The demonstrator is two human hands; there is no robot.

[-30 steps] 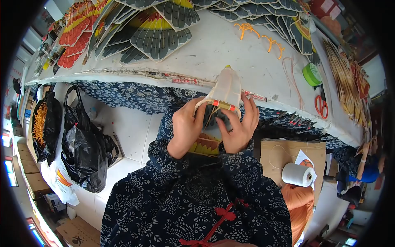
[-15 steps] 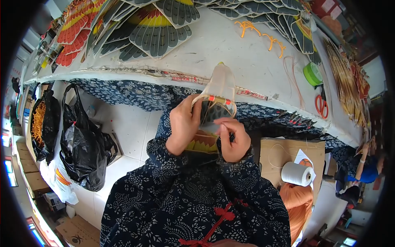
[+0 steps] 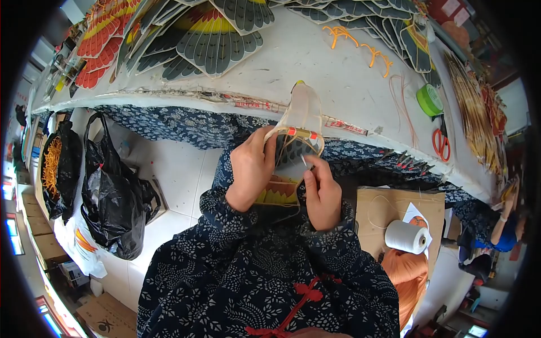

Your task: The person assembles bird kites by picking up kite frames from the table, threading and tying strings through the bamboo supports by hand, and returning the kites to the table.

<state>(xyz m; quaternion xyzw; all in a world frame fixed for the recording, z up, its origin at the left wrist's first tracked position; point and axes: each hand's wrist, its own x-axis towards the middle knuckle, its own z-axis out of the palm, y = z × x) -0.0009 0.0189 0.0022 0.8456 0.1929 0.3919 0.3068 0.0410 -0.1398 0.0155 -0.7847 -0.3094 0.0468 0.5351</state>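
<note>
My left hand (image 3: pixel 248 172) is closed on the near left edge of a kite body (image 3: pixel 305 112), a pale translucent skin over a thin frame. Its narrow, yellow-tipped end points away over the table edge; red and yellow bands cross its near part. Below, a grey-scaled and yellow painted section (image 3: pixel 278 194) hangs between my hands. Just right of the frame's opening, my right hand (image 3: pixel 322 194) pinches thumb and forefinger together. A small pale sliver (image 3: pixel 305 162) sticks up from that pinch; its kind is unclear.
Painted kite wings (image 3: pixel 220 48) lie along the table's far side. Green tape (image 3: pixel 430 100), red-handled scissors (image 3: pixel 442 147) and orange pieces (image 3: pixel 341 38) are on the table. A white thread spool (image 3: pixel 406 236) stands on cardboard at right. Black bags (image 3: pixel 118 203) hang at left.
My right hand has turned slightly, its fingertips rising nearer the frame, and the pale sliver now shows in its pinch. My left hand keeps its hold; the kite body has shifted slightly.
</note>
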